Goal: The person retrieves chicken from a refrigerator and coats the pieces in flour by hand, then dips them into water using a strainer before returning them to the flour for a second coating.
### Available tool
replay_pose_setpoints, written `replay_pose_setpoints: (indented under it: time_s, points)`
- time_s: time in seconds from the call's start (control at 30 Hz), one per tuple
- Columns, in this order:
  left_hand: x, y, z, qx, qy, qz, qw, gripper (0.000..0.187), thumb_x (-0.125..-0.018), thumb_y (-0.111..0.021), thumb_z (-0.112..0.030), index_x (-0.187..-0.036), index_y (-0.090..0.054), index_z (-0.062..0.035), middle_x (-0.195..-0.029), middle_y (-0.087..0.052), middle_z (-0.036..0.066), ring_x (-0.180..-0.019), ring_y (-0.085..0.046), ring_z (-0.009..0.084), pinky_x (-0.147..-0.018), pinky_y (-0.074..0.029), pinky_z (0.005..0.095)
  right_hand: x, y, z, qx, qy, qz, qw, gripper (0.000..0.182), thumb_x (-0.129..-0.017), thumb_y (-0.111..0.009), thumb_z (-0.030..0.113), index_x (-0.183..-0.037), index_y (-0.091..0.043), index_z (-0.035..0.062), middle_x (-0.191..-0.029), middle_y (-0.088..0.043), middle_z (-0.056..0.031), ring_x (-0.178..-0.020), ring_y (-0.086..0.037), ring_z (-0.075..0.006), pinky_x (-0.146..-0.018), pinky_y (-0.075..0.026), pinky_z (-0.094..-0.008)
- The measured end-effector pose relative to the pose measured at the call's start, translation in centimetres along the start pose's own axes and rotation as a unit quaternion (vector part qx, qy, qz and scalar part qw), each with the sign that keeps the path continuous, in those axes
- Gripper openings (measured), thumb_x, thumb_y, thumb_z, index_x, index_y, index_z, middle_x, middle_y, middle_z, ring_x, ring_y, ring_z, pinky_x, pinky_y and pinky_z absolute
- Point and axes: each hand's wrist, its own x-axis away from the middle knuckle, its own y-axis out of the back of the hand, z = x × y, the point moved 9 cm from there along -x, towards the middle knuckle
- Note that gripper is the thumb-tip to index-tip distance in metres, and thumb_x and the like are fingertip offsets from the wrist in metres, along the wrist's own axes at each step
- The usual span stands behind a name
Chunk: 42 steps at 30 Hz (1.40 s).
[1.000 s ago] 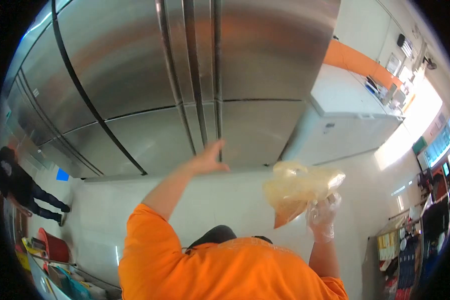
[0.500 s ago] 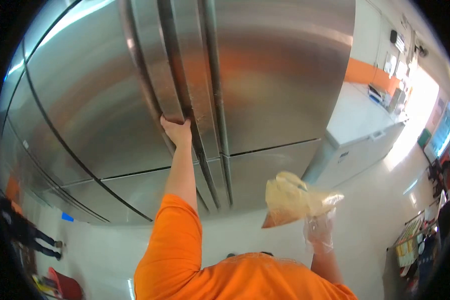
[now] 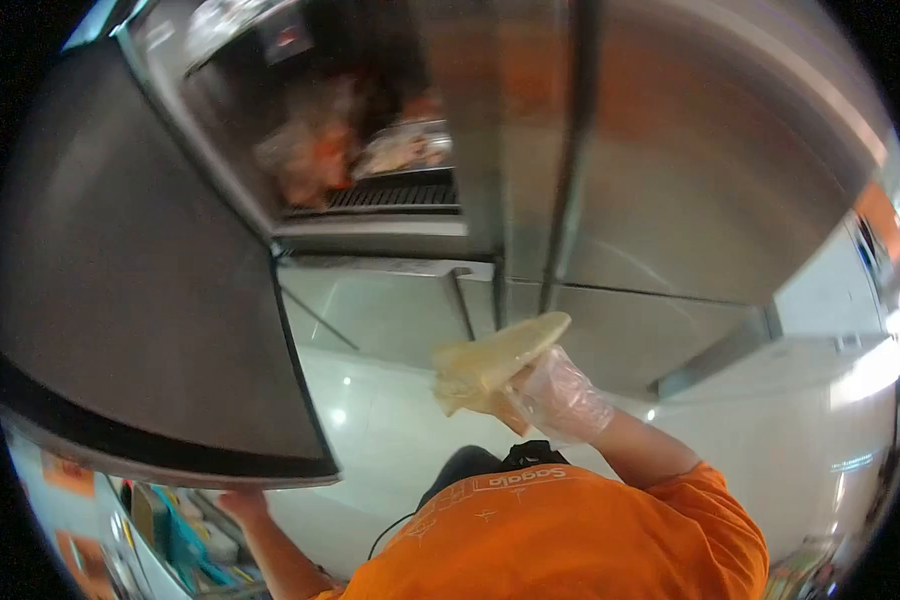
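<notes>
The right hand (in a clear glove) grasps the bag — in front of the fridge, whose door stands open on packs inside. The left hand is at that door's edge — partly hidden, so whether it grips I cannot tell.

Over to the right of the right fingers there's a white freezer, with shiny floor below and something teal left of the left fingers.
</notes>
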Motion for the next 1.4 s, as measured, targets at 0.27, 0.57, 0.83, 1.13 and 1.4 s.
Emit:
replay_pose_setpoints:
  time_s: [0.27, 0.57, 0.83, 1.13, 1.4]
  points:
    - [-5.0, 1.9, -12.9, -0.096, -0.23, -0.226, 0.942, 0.086, -0.078, -0.013, -0.071, -0.133, -0.023, -0.0069, -0.135, -0.03, 0.013, -0.119, -0.032, 0.033, -0.096, -0.031, 0.047, -25.1, -2.8, -3.3, -0.071, 0.029, -0.136, 0.988, 0.015, -0.08, -0.049, 0.013, -0.085, -0.057, 0.0017, -0.075, -0.057, -0.0078, -0.072, -0.056, -0.0219, -0.061, -0.046, -0.0317]
    - [-24.9, 1.4, -9.4, -0.223, -0.244, -0.24, 0.913, 0.078, -0.078, -0.018, -0.065, -0.128, -0.026, -0.0048, -0.13, -0.032, 0.015, -0.114, -0.034, 0.0334, -0.092, -0.032, 0.0467, -45.3, 7.4, -10.7, -0.197, 0.034, -0.458, 0.866, 0.011, -0.077, -0.051, 0.007, -0.078, -0.059, 0.0003, -0.067, -0.058, -0.0118, -0.06, -0.054, -0.0182, -0.054, -0.043, -0.0312]
    - [-33.4, -2.8, -4.2, -0.26, -0.203, -0.185, 0.926, 0.072, -0.079, -0.023, -0.06, -0.122, -0.028, -0.0029, -0.126, -0.034, 0.017, -0.11, -0.036, 0.0336, -0.089, -0.033, 0.0465, -51.5, 11.5, -18.0, 0.098, -0.203, -0.381, 0.897, 0.018, -0.079, -0.05, 0.022, -0.075, -0.06, 0.007, -0.067, -0.057, -0.0083, -0.06, -0.055, -0.019, -0.049, -0.045, -0.0348]
    - [-25.3, -7.4, 1.6, -0.243, -0.157, -0.056, 0.956, 0.065, -0.08, -0.029, -0.055, -0.116, -0.031, -0.0008, -0.122, -0.037, 0.018, -0.105, -0.038, 0.034, -0.085, -0.034, 0.0462, -27.6, -11.2, -3.1, -0.063, 0.001, -0.021, 0.998, 0.039, -0.085, -0.049, 0.037, -0.108, -0.056, 0.0056, -0.101, -0.057, -0.0189, -0.098, -0.052, -0.0289, -0.087, -0.041, -0.0381]
    - [-6.5, -8.2, 9.1, -0.198, -0.033, 0.105, 0.974, 0.06, -0.08, -0.033, -0.05, -0.111, -0.033, 0.0011, -0.118, -0.039, 0.02, -0.1, -0.04, 0.0343, -0.082, -0.035, 0.046, 7.9, -7.7, -6.4, -0.268, -0.384, -0.064, 0.881, 0.033, -0.087, -0.046, 0.031, -0.096, -0.06, 0.0021, -0.075, -0.059, -0.0095, -0.068, -0.051, -0.017, -0.066, -0.044, -0.0299]
